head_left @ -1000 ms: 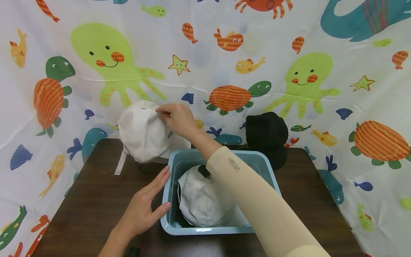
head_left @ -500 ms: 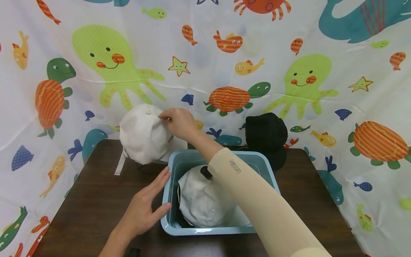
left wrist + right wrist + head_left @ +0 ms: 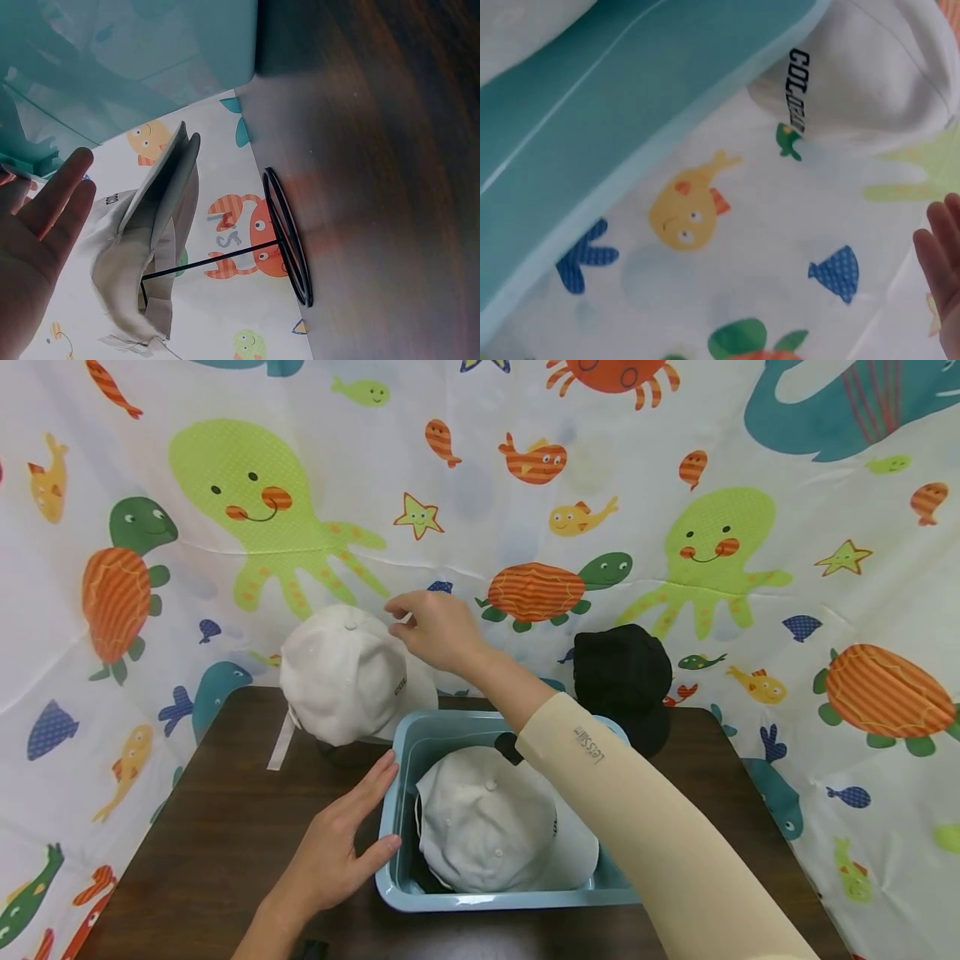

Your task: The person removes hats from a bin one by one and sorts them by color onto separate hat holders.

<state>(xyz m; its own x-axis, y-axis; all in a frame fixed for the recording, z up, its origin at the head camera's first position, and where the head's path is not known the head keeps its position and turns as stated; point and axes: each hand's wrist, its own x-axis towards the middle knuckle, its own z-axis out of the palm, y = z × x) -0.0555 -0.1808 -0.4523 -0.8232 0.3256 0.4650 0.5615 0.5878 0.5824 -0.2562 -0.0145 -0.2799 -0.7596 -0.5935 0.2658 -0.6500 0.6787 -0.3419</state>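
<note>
A white baseball cap [image 3: 341,677] with dark lettering sits at the back left, on a black wire stand [image 3: 289,240] that shows in the left wrist view. My right hand [image 3: 438,631] is just right of its crown, apart from it and holding nothing, fingers loosely bent. Straight fingers of my left hand [image 3: 341,835] touch the left wall of a light blue plastic bin [image 3: 442,902]. Inside the bin lies another white cap [image 3: 487,827], brim to the right, with a dark piece beneath its left edge. My right forearm hides the bin's right part.
A black cap [image 3: 622,672] stands at the back right of the dark wooden table [image 3: 225,827]. Behind the table hangs a white curtain [image 3: 480,518] printed with sea animals. A small black object [image 3: 313,950] lies at the front edge.
My right hand has let go of the white cap on the stand and moved slightly up and right. That cap had shifted a little before. The left hand stays on the bin.
</note>
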